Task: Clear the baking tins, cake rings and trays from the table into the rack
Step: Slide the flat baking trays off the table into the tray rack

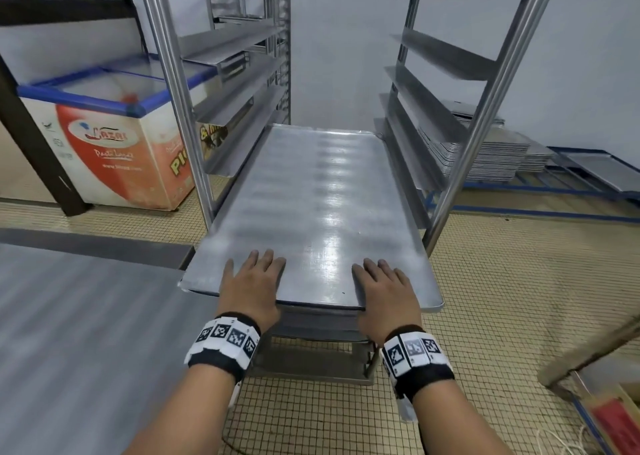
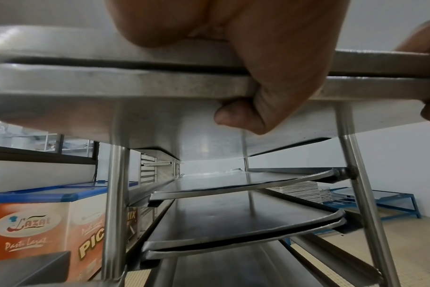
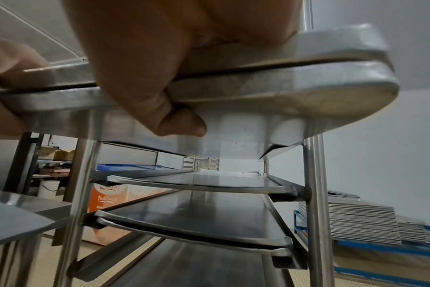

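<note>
Both hands on the near short edge of a pair of stacked baking trays (image 1: 311, 212), flat aluminium sheets lying one on the other; the wrist views show 2 rims with a dark gap between them.

Left hand (image 1: 251, 286) grips the edge left of centre: fingers flat on the top sheet, thumb (image 2: 236, 118) curled under the lower rim. Right hand (image 1: 382, 293) grips the same edge right of centre, fingers spread on top, thumb (image 3: 182, 124) hooked beneath. Each hand clamps both sheets at once.

The trays sit partway into the steel rack (image 1: 173, 73), lying level between its 2 front uprights, the far end deep between the side runners, the near end jutting out past the uprights toward the person. Whether the long edges rest on the runners cannot be told from the head view.

Below, seen from the wrist cameras: more trays (image 2: 233, 186) already lodged on lower runners, one level holding a doubled pair (image 3: 197, 233) with bent corners.

Steel surface (image 1: 69, 333) at lower left, its corner just beside the trays' near left corner. Behind the rack on the left, a chest freezer (image 1: 104, 149) with a blue-framed glass lid and orange graphics. On the right, against the wall, a stack of sheet trays (image 1: 485, 153) on a low blue frame. Floor of small pale tiles.
</note>
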The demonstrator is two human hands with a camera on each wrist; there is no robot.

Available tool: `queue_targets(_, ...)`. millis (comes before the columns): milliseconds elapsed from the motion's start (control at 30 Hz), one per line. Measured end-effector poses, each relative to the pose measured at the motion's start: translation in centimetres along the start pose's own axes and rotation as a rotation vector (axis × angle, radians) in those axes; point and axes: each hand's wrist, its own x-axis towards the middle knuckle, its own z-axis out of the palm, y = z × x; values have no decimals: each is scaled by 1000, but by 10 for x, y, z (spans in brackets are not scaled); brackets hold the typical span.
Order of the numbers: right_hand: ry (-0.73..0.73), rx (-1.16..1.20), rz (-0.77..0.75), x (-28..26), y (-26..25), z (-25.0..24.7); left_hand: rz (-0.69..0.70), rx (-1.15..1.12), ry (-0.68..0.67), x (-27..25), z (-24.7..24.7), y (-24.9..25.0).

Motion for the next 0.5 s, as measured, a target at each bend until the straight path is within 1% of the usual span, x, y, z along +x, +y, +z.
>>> queue_targets(200, -27, 6, 16, 38, 10, 3, 21, 5, 2, 37, 0, -2)
queue_targets(500, -56, 16, 29, 84, 23, 1, 35, 22, -40, 88, 0, -4)
